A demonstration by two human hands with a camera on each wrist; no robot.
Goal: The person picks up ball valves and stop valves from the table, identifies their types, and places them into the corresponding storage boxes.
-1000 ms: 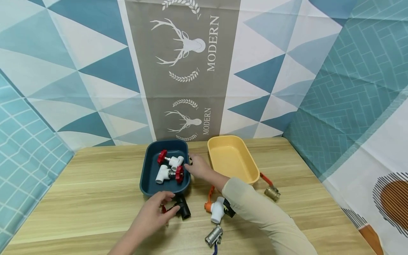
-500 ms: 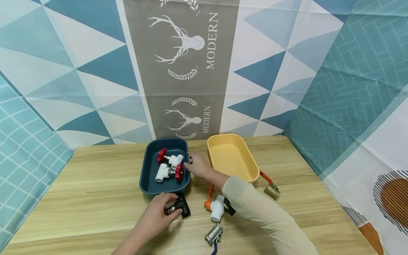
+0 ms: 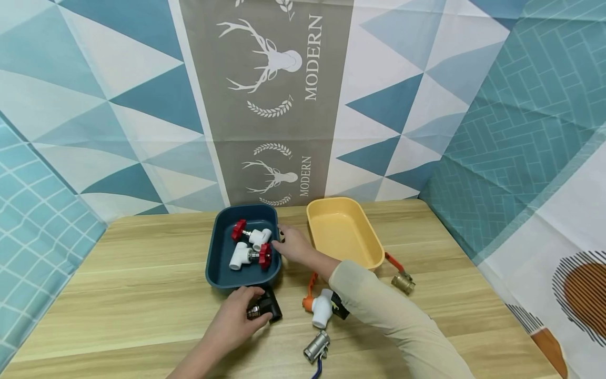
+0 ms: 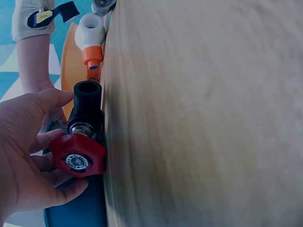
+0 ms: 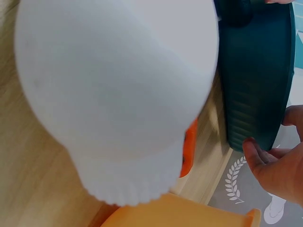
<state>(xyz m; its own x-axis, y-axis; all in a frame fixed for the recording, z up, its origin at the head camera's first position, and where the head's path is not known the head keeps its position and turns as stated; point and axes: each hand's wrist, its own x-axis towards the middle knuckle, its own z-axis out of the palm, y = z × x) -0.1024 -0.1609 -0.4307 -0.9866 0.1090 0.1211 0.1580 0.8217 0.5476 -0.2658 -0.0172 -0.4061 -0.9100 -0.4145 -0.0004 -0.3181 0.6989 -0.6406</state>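
The printed wall cloth (image 3: 142,63) is cut off above and meets the back of the worktop (image 3: 118,284), whose near side also leaves the frame. A pale sleeve (image 3: 393,316) crosses from the lower right. The yellow tray (image 3: 341,231) stands right of the dark blue tray (image 3: 220,263), which bears two white valves (image 3: 240,256) with red knobs. The right hand (image 3: 295,246) pinches the blue tray's right wall, fingers drawn narrow at the rim; the left hand (image 3: 236,318) curls its fingers round the black valve (image 4: 87,101), thumb at its tube. That valve lies on the worktop at the blue tray's near end; whether they touch is unclear. Its red knob (image 4: 78,151), hidden in the head view, shows in the left wrist view. The orange-levered valve (image 3: 322,308) blocks much of the right wrist view. The steel valve (image 3: 316,347) has its blue lever cut off below; the brass valve (image 3: 403,283) lies beyond the yellow tray's right corner.
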